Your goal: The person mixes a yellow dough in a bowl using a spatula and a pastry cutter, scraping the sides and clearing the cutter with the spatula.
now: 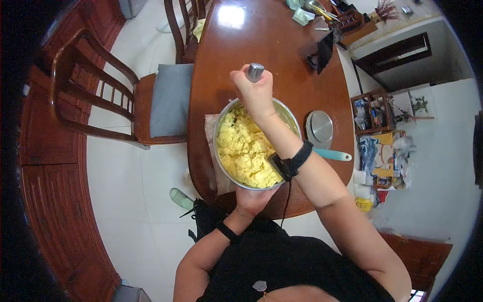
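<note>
A metal bowl [217,151] stands on the wooden table and holds a lumpy yellow mash [246,146] with small dark bits in it. My right hand [255,95] makes a fist above the bowl's far side, wrapped round an upright metal handle [255,73]. The lower end of that utensil is hidden by my hand and forearm. Against the bowl's near side, my left hand [253,200] grips it from below, its fingertips out of sight. Under the bowl's left side lies a pale cloth [211,123].
Right of the bowl sit a round-topped kitchen scale [321,127] and a turquoise handle [334,154], partly covered by my forearm. A dark tablet-like object on a stand [322,53] is farther back on the table [241,45]. A chair with a grey cushion [172,100] stands left.
</note>
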A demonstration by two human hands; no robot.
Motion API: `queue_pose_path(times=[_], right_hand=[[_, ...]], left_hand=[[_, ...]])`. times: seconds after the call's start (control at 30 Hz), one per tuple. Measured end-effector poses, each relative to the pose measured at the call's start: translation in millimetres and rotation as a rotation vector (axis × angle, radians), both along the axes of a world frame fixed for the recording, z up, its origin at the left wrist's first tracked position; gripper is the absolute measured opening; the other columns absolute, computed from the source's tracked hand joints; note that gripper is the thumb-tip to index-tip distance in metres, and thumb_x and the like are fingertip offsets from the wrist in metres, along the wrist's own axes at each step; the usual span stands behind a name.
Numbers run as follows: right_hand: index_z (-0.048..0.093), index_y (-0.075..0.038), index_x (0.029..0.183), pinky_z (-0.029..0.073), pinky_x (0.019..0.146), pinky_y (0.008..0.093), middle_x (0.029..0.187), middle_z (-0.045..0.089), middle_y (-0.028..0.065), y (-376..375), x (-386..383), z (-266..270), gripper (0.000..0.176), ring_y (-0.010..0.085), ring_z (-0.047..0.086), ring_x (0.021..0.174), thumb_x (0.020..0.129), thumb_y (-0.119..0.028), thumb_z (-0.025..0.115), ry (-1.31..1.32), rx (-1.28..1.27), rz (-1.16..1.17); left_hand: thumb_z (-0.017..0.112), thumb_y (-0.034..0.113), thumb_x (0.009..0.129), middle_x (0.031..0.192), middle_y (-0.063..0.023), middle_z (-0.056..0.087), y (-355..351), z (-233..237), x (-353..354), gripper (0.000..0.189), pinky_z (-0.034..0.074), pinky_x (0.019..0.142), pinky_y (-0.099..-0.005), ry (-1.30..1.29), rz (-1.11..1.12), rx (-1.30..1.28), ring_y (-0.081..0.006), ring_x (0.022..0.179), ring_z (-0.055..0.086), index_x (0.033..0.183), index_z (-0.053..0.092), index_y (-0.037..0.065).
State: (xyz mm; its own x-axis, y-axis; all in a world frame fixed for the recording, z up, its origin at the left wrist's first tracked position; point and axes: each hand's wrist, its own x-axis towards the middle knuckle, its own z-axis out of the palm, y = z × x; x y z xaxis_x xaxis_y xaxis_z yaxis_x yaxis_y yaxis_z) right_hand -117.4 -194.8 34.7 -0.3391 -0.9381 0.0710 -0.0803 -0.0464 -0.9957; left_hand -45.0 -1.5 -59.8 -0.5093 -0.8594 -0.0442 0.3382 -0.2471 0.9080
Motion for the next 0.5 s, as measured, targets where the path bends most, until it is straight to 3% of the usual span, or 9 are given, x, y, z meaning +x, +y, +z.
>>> queue_pose_path(times=[0.07, 0.17, 0.27, 0.33, 0.37, 0.43, 0.47, 0.5], right_hand=[[0.048, -0.010, 0.060, 0.029, 0.037, 0.0208, 0.053, 0.046, -0.0039, -12.0, -2.9, -5.1, 0.020, 0.0050, 0.039, 0.040, 0.075, -0.008, 0.061, 0.013, -0.175, -0.097], [0.047, -0.010, 0.059, 0.029, 0.036, 0.0212, 0.052, 0.046, -0.0031, -22.9, -11.8, -4.6, 0.021, 0.0055, 0.040, 0.040, 0.075, -0.007, 0.061, -0.075, -0.193, -0.193], [0.043, -0.010, 0.058, 0.026, 0.034, 0.0228, 0.050, 0.043, -0.0009, -12.3, -21.0, 10.9, 0.024, 0.0074, 0.037, 0.038, 0.075, -0.009, 0.059, -0.173, -0.184, -0.206], [0.039, -0.010, 0.057, 0.023, 0.033, 0.0235, 0.048, 0.039, 0.0001, 1.0, -22.5, 27.8, 0.027, 0.0085, 0.032, 0.035, 0.076, -0.010, 0.058, -0.305, -0.164, -0.230], [0.037, -0.011, 0.056, 0.022, 0.033, 0.0233, 0.047, 0.036, -0.0006, 6.7, -24.5, 32.8, 0.029, 0.0079, 0.030, 0.035, 0.076, -0.009, 0.057, -0.316, -0.193, -0.200], [0.034, -0.011, 0.056, 0.021, 0.034, 0.0236, 0.047, 0.034, -0.0008, 17.2, -33.3, 38.7, 0.030, 0.0080, 0.027, 0.035, 0.078, -0.010, 0.055, -0.320, -0.245, -0.170], [0.036, -0.011, 0.058, 0.025, 0.033, 0.0242, 0.046, 0.037, 0.0002, 23.7, -37.6, 43.6, 0.028, 0.0094, 0.032, 0.034, 0.079, -0.010, 0.056, -0.336, -0.265, -0.172], [0.035, -0.011, 0.057, 0.024, 0.033, 0.0248, 0.046, 0.036, 0.0006, 29.2, -44.5, 46.8, 0.029, 0.0096, 0.031, 0.034, 0.079, -0.010, 0.055, -0.330, -0.281, -0.162]], left_hand=[[0.064, 0.032, 0.080, 0.125, -0.0033, 0.051, 1.7, -4.9, -1.3, 0.049, 0.029, 0.104, -0.0370, -0.101, 0.011, -0.084, -0.0204, 0.119, 0.044, 0.122, 0.049, 0.011], [0.065, 0.032, 0.079, 0.125, -0.0041, 0.052, -0.3, -1.1, 0.1, 0.048, 0.030, 0.103, -0.0371, -0.190, 0.026, -0.209, -0.0215, 0.118, 0.045, 0.121, 0.051, 0.012], [0.065, 0.032, 0.079, 0.125, -0.0041, 0.052, 2.4, -3.0, -4.3, 0.049, 0.030, 0.103, -0.0369, 0.006, 0.045, -0.014, -0.0216, 0.118, 0.045, 0.122, 0.050, 0.013], [0.066, 0.032, 0.079, 0.124, -0.0046, 0.052, 2.2, 0.1, -3.3, 0.049, 0.031, 0.102, -0.0355, 0.537, 0.012, 0.460, -0.0215, 0.118, 0.045, 0.121, 0.052, 0.012], [0.066, 0.032, 0.079, 0.124, -0.0046, 0.052, 3.2, -1.9, -3.9, 0.049, 0.031, 0.102, -0.0355, 0.540, 0.012, 0.460, -0.0215, 0.118, 0.045, 0.121, 0.052, 0.012], [0.056, 0.042, 0.083, 0.133, -0.0067, 0.044, 4.5, -6.0, -5.0, 0.055, 0.026, 0.105, -0.0416, 0.646, -0.001, 0.537, -0.0240, 0.124, 0.038, 0.128, 0.044, 0.013], [0.056, 0.042, 0.083, 0.133, -0.0067, 0.044, 3.4, -6.9, -4.6, 0.055, 0.026, 0.105, -0.0416, 0.647, 0.003, 0.536, -0.0240, 0.124, 0.038, 0.128, 0.044, 0.013], [0.048, 0.047, 0.085, 0.137, -0.0071, 0.037, 0.7, -5.3, -3.7, 0.059, 0.022, 0.106, -0.0459, 0.857, -0.046, 0.783, -0.0257, 0.127, 0.033, 0.132, 0.037, 0.015]])
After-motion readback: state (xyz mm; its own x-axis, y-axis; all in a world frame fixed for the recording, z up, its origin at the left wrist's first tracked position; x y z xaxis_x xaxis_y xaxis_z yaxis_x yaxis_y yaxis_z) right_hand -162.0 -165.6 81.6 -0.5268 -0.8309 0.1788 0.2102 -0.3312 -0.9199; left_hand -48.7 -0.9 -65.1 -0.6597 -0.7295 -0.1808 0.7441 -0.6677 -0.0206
